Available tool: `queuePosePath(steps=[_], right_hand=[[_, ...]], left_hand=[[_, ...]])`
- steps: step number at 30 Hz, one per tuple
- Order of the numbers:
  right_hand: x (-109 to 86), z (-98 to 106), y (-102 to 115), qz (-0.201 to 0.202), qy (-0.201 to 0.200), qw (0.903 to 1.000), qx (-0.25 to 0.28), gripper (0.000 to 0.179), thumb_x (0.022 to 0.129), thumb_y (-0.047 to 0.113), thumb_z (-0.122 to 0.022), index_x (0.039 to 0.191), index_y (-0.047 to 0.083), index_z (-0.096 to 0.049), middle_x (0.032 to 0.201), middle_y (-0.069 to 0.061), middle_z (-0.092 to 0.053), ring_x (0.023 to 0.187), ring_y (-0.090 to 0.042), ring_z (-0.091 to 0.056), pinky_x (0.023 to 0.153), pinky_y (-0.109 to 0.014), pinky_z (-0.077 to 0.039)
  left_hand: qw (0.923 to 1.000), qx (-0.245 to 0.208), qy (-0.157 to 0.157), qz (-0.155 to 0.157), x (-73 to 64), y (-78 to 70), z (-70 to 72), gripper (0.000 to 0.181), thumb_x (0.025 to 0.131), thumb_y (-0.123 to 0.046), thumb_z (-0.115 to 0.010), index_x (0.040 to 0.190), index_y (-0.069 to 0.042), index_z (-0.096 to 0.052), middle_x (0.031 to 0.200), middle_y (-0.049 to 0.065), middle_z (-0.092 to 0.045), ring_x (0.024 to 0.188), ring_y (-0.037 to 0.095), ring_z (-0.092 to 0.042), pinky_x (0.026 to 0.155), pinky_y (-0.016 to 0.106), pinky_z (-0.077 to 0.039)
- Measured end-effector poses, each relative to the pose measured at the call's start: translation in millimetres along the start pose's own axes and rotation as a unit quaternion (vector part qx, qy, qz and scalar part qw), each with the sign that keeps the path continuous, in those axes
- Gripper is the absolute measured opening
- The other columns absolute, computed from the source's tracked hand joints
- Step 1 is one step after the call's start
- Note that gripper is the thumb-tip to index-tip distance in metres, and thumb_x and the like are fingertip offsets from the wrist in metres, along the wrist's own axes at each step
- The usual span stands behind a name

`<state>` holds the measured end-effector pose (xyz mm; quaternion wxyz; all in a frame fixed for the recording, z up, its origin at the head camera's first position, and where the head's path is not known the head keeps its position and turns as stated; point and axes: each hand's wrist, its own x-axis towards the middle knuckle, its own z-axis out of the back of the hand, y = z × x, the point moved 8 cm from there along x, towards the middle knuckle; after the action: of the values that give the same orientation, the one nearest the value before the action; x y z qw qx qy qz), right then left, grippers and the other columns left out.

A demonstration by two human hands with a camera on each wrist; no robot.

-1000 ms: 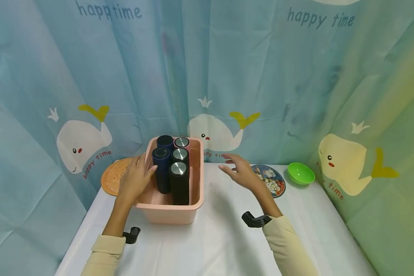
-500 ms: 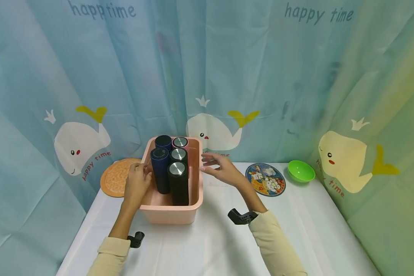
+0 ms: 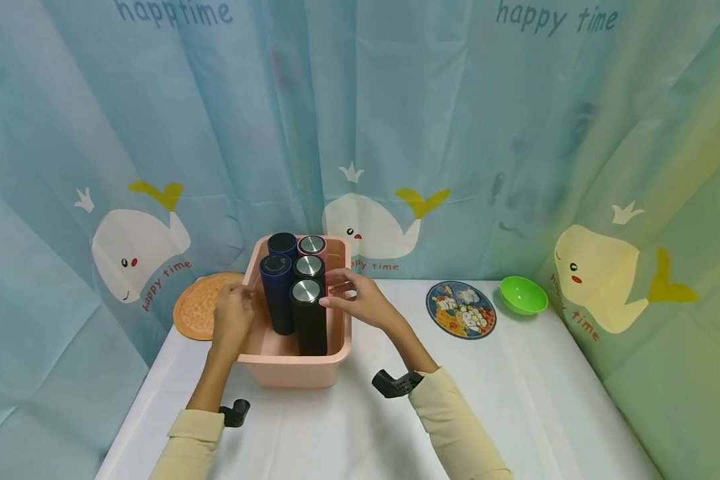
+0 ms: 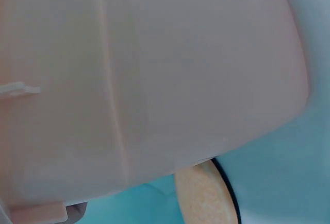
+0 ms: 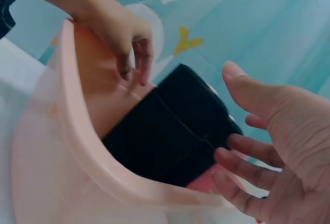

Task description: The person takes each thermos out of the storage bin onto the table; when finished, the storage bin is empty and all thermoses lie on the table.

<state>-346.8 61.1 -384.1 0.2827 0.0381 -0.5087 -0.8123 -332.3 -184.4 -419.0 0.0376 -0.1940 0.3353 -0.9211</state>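
A pink plastic tub [image 3: 294, 361] holds several upright vacuum flasks. In its right row are a black flask [image 3: 310, 330] in front, another black flask [image 3: 309, 267] with a silver lid, and a pink flask [image 3: 312, 245] behind. Two navy flasks, the nearer one [image 3: 278, 297] taller in view, form the left row. My left hand [image 3: 231, 320] grips the tub's left rim, thumb on the inner side. Over the right rim reaches my right hand [image 3: 363, 300], thumb and fingers spread beside the tops of the black flasks. The right wrist view shows its fingers [image 5: 250, 167] apart, holding nothing.
Left of the tub lies a round pizza-patterned mat [image 3: 198, 307]. To the right are a round mat with cartoon print [image 3: 462, 311] and a green bowl [image 3: 523, 295]. A blue whale-print curtain [image 3: 390, 133] hangs behind the white table [image 3: 372, 427].
My right hand has moved left, from beside the tub to over it by the black flasks. My left hand's fingers have closed on the left rim. The flasks have stayed put.
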Motion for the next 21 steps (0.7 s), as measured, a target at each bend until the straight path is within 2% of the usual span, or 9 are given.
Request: queuePosePath(steps=[4,8,14,18,21], right_hand=[[1.7,-6.6,-3.6,-0.029,-0.025,0.9992,0.008,0.053,0.085,0.02,-0.076,0.131,0.002,-0.054,0.127,-0.015,-0.062,0.115,-0.036,-0.061,0.094,-0.046,-0.052],[1.2,-10.1,-5.4,-0.038,-0.048,0.9981,0.0,0.051,0.084,0.02,-0.077,0.128,0.005,-0.057,0.119,-0.014,-0.065,0.109,-0.031,-0.064,0.091,-0.039,-0.054],[-0.1,-15.6,-6.2,-0.042,-0.058,0.9974,0.001,0.052,0.082,0.019,-0.078,0.128,0.005,-0.057,0.113,-0.015,-0.066,0.1,-0.029,-0.066,0.085,-0.036,-0.056],[0.8,-19.0,-6.0,-0.04,-0.061,0.9973,0.005,0.054,0.081,0.019,-0.079,0.128,0.005,-0.056,0.116,-0.016,-0.066,0.101,-0.029,-0.066,0.086,-0.037,-0.056],[2.7,-22.3,-4.9,-0.033,-0.064,0.9974,0.0,0.056,0.08,0.02,-0.08,0.129,0.005,-0.056,0.118,-0.015,-0.066,0.102,-0.028,-0.065,0.086,-0.036,-0.055]], left_hand=[[0.9987,-0.039,0.011,0.031,1.7,7.0,1.7,0.033,0.083,0.012,-0.051,0.111,0.01,-0.065,0.119,0.034,-0.058,0.118,0.05,-0.052,0.095,0.059,-0.045],[0.9966,-0.057,0.023,0.056,1.7,11.5,1.9,0.033,0.085,0.009,-0.051,0.114,0.007,-0.066,0.124,0.032,-0.058,0.123,0.049,-0.049,0.1,0.057,-0.042],[0.9926,-0.084,0.02,0.085,0.5,17.4,2.7,0.026,0.091,0.001,-0.055,0.113,0.003,-0.067,0.125,0.028,-0.061,0.115,0.044,-0.06,0.092,0.052,-0.051],[0.9884,-0.102,0.015,0.111,0.4,23.8,2.5,0.025,0.09,-0.001,-0.057,0.112,0.002,-0.068,0.121,0.028,-0.064,0.111,0.041,-0.064,0.088,0.049,-0.054],[0.9869,-0.107,0.011,0.12,1.4,26.9,3.8,0.025,0.088,0.0,-0.059,0.112,0.002,-0.068,0.12,0.028,-0.064,0.111,0.04,-0.064,0.089,0.048,-0.054]])
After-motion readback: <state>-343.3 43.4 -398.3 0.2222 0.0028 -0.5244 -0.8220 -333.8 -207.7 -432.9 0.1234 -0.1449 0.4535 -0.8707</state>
